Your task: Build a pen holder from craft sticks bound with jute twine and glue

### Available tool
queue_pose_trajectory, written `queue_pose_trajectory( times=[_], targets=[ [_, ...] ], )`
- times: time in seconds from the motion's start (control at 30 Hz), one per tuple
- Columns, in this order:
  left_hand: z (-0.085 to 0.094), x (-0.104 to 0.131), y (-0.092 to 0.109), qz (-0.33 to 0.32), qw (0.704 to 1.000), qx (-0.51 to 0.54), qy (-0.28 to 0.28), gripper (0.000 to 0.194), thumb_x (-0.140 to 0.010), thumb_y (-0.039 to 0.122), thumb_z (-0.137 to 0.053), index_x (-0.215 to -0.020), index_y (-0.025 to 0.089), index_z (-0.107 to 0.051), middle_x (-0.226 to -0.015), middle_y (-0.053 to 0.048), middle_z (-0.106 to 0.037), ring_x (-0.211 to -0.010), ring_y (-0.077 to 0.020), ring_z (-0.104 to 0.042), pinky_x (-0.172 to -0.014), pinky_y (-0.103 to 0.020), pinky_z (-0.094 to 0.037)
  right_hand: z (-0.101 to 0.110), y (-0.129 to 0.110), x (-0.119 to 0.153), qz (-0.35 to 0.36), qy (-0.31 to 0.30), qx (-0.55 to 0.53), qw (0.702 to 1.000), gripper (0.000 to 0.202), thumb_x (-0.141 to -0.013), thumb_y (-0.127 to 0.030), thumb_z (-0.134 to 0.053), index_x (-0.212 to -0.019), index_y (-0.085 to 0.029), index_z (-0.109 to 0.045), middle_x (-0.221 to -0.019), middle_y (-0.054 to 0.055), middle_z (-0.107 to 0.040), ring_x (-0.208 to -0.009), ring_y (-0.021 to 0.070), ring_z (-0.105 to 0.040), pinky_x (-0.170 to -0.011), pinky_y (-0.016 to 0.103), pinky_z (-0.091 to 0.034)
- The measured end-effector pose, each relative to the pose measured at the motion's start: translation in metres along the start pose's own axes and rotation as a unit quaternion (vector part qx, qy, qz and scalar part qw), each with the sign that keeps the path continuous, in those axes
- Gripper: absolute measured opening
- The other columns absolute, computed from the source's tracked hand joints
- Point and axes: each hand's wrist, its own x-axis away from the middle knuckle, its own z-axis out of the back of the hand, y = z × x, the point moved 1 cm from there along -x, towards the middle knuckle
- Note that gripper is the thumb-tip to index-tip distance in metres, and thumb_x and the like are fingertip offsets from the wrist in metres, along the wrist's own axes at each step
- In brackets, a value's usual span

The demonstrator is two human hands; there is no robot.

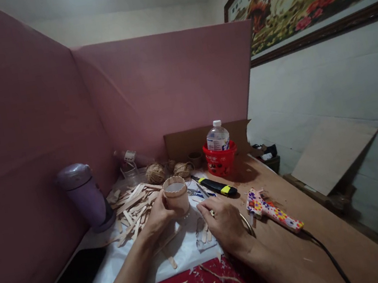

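My left hand point(158, 217) is closed on the side of a small round cup point(177, 200) in pale wood colour, with a scalloped rim, held upright over the white sheet. To its right, my right hand point(223, 224) is closed on a pair of scissors point(203, 191). Their metal blade points up and away past my fingertips, and a curved brass-coloured handle shows beside my wrist. Beneath the right hand lie a few wooden sticks point(205, 234) on a greyish scrap. A heap of loose craft sticks point(137, 212) spreads left of the cup.
Behind the cup are twine balls point(155, 173) and a red bucket point(221, 161) holding a plastic bottle point(218, 137). A black-yellow utility knife point(217, 186) lies nearby. At right is a flower-patterned glue gun point(274, 211) with its cord; a purple flask point(86, 198) stands left.
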Motion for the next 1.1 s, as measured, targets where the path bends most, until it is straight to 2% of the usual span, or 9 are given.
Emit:
queue_pose_trajectory(
  times=[0.2,0.4,0.5,0.6,0.77,1.0,1.1],
  targets=[
    [0.000,-0.001,-0.001,0.000,1.000,0.005,-0.030,0.083,-0.044,0.006,-0.075,-0.121,0.020,-0.047,-0.109,-0.008,-0.063,-0.096,-0.0247,-0.059,-0.080,-0.031,-0.046,-0.001,-0.001,0.000,-0.004,-0.010,-0.008,1.000,0.021,-0.089,-0.020,-0.051,-0.079,-0.019,-0.069,-0.084,0.005,-0.069,-0.081,0.0181,-0.061,-0.070,0.025,-0.038],
    [0.003,-0.001,-0.006,-0.004,0.999,-0.004,-0.032,0.074,-0.047,0.005,-0.069,-0.117,0.017,-0.049,-0.113,-0.009,-0.062,-0.098,-0.0248,-0.058,-0.080,-0.030,-0.045,0.000,-0.002,0.000,-0.005,-0.015,-0.008,1.000,0.022,-0.089,-0.021,-0.051,-0.077,-0.019,-0.069,-0.082,0.004,-0.069,-0.080,0.0179,-0.061,-0.068,0.025,-0.038],
    [0.003,-0.001,-0.006,-0.003,1.000,-0.013,-0.027,0.077,-0.044,0.003,-0.071,-0.116,0.017,-0.049,-0.112,-0.009,-0.062,-0.099,-0.0247,-0.057,-0.081,-0.030,-0.044,0.000,-0.001,0.001,-0.007,-0.015,-0.005,1.000,0.022,-0.089,-0.021,-0.050,-0.078,-0.020,-0.069,-0.083,0.004,-0.069,-0.080,0.0179,-0.062,-0.068,0.025,-0.038],
    [0.002,0.001,-0.003,-0.002,0.999,-0.015,-0.030,0.079,-0.044,0.004,-0.071,-0.119,0.019,-0.048,-0.113,-0.007,-0.061,-0.101,-0.0246,-0.056,-0.082,-0.030,-0.043,-0.001,-0.001,0.001,-0.007,-0.015,-0.002,1.000,0.023,-0.089,-0.022,-0.050,-0.077,-0.020,-0.069,-0.082,0.004,-0.069,-0.079,0.0177,-0.062,-0.067,0.025,-0.038],
    [-0.001,0.004,0.001,0.005,0.999,-0.026,-0.018,0.070,-0.046,0.007,-0.073,-0.112,0.018,-0.053,-0.103,-0.006,-0.064,-0.090,-0.0236,-0.058,-0.075,-0.030,-0.044,-0.002,-0.001,0.000,-0.001,-0.014,-0.005,1.000,0.023,-0.089,-0.021,-0.050,-0.076,-0.019,-0.069,-0.081,0.004,-0.069,-0.078,0.0174,-0.061,-0.067,0.025,-0.038],
    [-0.001,0.008,0.010,0.003,0.999,-0.009,-0.034,0.070,-0.047,0.013,-0.075,-0.113,0.017,-0.053,-0.110,-0.007,-0.062,-0.097,-0.0239,-0.056,-0.084,-0.032,-0.043,-0.001,-0.002,0.001,-0.007,-0.023,-0.006,1.000,0.024,-0.089,-0.022,-0.050,-0.075,-0.019,-0.069,-0.080,0.004,-0.069,-0.078,0.0178,-0.062,-0.067,0.025,-0.038],
    [-0.002,0.007,0.010,0.007,1.000,-0.008,-0.025,0.066,-0.046,0.015,-0.076,-0.109,0.015,-0.055,-0.105,-0.007,-0.064,-0.094,-0.0240,-0.057,-0.082,-0.032,-0.044,-0.001,-0.002,0.001,-0.004,-0.026,-0.009,1.000,0.024,-0.089,-0.021,-0.050,-0.076,-0.019,-0.069,-0.082,0.005,-0.070,-0.080,0.0181,-0.062,-0.069,0.025,-0.039]
  ],
)
